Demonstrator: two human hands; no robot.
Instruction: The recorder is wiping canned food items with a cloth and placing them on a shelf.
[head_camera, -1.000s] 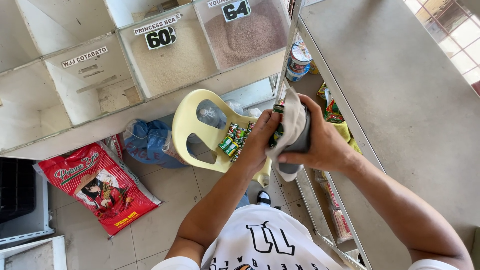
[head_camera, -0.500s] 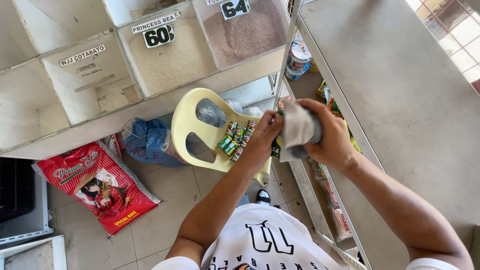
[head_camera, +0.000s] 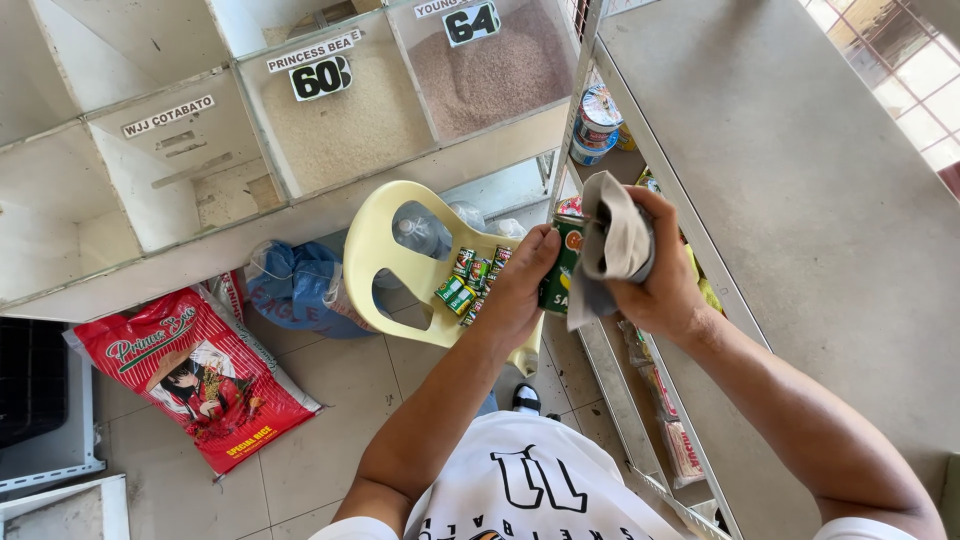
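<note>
Overhead, the wide grey metal shelf top (head_camera: 800, 200) fills the right side of the view, and the white wooden grain bins (head_camera: 300, 130) with pale and brownish rice behind clear fronts span the upper left. Below the bins a red printed rice sack (head_camera: 190, 385) lies flat on the tiled floor (head_camera: 310, 450), beside a crumpled blue plastic bag (head_camera: 295, 290). A pale yellow plastic chair (head_camera: 400, 260) stands between the bins and the shelf, its seat carrying a small cluster of green tins (head_camera: 470, 285). Both hands meet just in front of the shelf edge, above the chair — the left hand (head_camera: 515, 290) is closed around the lower body of a green cylindrical can (head_camera: 560, 270), whose long axis runs roughly upright with a slight tilt toward the shelf. The right hand (head_camera: 660, 275) grips a bunched grey cloth (head_camera: 615, 240) and presses it over the can's top and far side, so the cloth covers much of the can. Both forearms reach up and away from the white printed shirt (head_camera: 530, 490), the right wrist bent inward. Each hand touches the can — the left directly, the right through the cloth.
</note>
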